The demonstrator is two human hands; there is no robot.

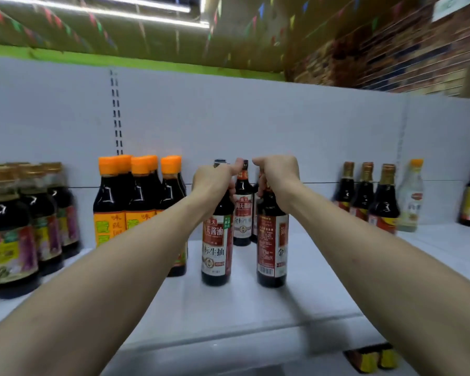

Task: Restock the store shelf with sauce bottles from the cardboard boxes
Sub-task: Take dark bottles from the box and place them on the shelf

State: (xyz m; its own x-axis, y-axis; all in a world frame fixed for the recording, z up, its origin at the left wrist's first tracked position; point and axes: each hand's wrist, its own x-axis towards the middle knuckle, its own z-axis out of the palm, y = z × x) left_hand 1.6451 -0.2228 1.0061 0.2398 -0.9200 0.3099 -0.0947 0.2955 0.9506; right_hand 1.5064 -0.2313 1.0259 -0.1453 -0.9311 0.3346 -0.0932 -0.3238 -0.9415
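Left hand (215, 181): fingers curled round the neck of the left bottle (217, 248), thumb raised beside the cap.
Right hand (277, 173): fist wrapped round the neck of the right bottle (272, 240), hiding its cap.
Both bottles: upright, side by side but apart, mid-shelf (dark sauce, red-and-white labels).
Shelf (255, 313): white, backed by a white panel.
Far side: a third bottle (243, 213) stands between the two.
Left: orange-capped bottles (136, 196); farther left, blurred broad bottles (17, 232).
Right: gold-necked bottles (364, 196) and a pale bottle (410, 202), well apart.
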